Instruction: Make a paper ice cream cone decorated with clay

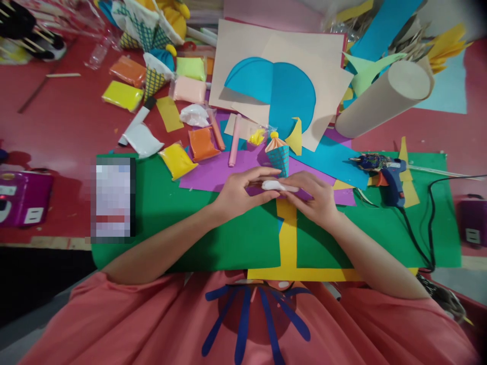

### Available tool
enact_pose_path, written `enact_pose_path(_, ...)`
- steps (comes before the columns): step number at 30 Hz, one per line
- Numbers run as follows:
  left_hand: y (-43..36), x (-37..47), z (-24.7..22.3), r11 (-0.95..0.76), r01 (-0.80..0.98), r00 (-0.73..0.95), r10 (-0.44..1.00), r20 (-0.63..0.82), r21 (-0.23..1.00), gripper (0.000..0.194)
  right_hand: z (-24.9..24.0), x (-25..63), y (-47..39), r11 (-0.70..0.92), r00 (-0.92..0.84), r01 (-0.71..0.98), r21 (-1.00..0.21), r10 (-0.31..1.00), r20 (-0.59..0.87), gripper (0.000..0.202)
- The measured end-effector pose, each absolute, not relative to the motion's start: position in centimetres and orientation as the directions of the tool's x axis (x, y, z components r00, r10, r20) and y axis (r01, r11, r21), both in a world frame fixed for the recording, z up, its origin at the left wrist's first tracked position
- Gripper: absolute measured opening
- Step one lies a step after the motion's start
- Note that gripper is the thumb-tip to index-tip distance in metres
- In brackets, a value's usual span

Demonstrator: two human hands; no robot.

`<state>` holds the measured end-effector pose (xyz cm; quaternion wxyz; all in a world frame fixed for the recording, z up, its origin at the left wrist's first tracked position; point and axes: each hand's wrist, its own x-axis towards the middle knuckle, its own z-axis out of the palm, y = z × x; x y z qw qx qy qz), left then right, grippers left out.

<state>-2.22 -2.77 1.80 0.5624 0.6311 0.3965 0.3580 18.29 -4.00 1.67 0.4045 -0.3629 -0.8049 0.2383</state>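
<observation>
Red table [57,121] covered in craft clutter, with a green sheet [198,223] laid across the near edge. Over that sheet's far edge, the left hand [241,195] and right hand [312,197] pinch a white clay roll [274,185] between fingertips, its long axis running left-right. A glue gun [382,175] lies right of the sheet's middle.

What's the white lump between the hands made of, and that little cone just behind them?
White lump: looks like soft modelling clay, matte and smooth, pressed into a roll between both hands. Cone: seemingly folded paper, teal with a printed grid, pleated pink top and a yellow ball on its tip.
</observation>
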Motion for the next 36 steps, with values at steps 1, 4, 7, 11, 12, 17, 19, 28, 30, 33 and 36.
enact_pose_path(1,-2.79,-2.29,1.8,-0.09,0.111,0.425,0.905,0.035,0.99,0.046,1.7,18.29,-3.99,0.62,-0.396,0.378,-0.688,0.78,0.485,0.017)
enact_pose_path(4,-2.86,-2.45,1.7,-0.191,0.167,0.41,0.905,0.108,0.967,0.039,1.81,18.26,-4.02,0.59,-0.373,0.349,-0.728,0.8,0.47,0.016)
enact_pose_path(7,-2.91,-2.54,1.57,-0.236,0.213,0.39,0.91,0.139,0.948,0.041,1.93,18.21,-4.07,0.527,-0.377,0.362,-0.769,0.837,0.397,0.017)
enact_pose_path(11,-2.88,-2.61,1.53,-0.234,0.248,0.348,0.927,0.139,0.94,0.041,1.99,18.14,-4.02,0.489,-0.374,0.379,-0.786,0.858,0.353,0.031)
enact_pose_path(12,-2.86,-2.62,1.53,-0.231,0.248,0.347,0.928,0.137,0.941,0.041,1.99,18.13,-4.0,0.501,-0.373,0.383,-0.776,0.853,0.366,0.03)
enact_pose_path(17,-2.84,-2.58,1.43,-0.276,0.18,0.401,0.897,0.186,0.944,0.049,2.11,18.11,-4.03,0.534,-0.361,0.4,-0.745,0.839,0.407,0.012)
enact_pose_path(19,-2.85,-2.56,1.37,-0.335,0.197,0.417,0.879,0.23,0.921,0.043,2.14,18.08,-4.09,0.537,-0.367,0.375,-0.756,0.835,0.411,0.009)
enact_pose_path(28,-2.81,-2.52,1.63,-0.308,0.278,0.366,0.91,0.196,0.91,0.035,1.84,17.95,-4.1,0.582,-0.413,0.337,-0.74,0.798,0.439,0.034)
enact_pose_path(30,-2.78,-2.49,1.61,-0.291,0.26,0.371,0.91,0.183,0.921,0.037,1.79,17.99,-4.05,0.618,-0.437,0.347,-0.705,0.772,0.462,0.025)
enact_pose_path(33,-2.73,-2.52,1.42,-0.277,0.239,0.384,0.907,0.172,0.931,0.043,1.75,18.11,-3.91,0.637,-0.409,0.348,-0.688,0.763,0.5,0.02)
enact_pose_path(36,-2.72,-2.62,1.23,-0.335,0.231,0.376,0.896,0.234,0.913,0.044,1.77,18.19,-3.78,0.611,-0.345,0.338,-0.716,0.788,0.509,0.019)
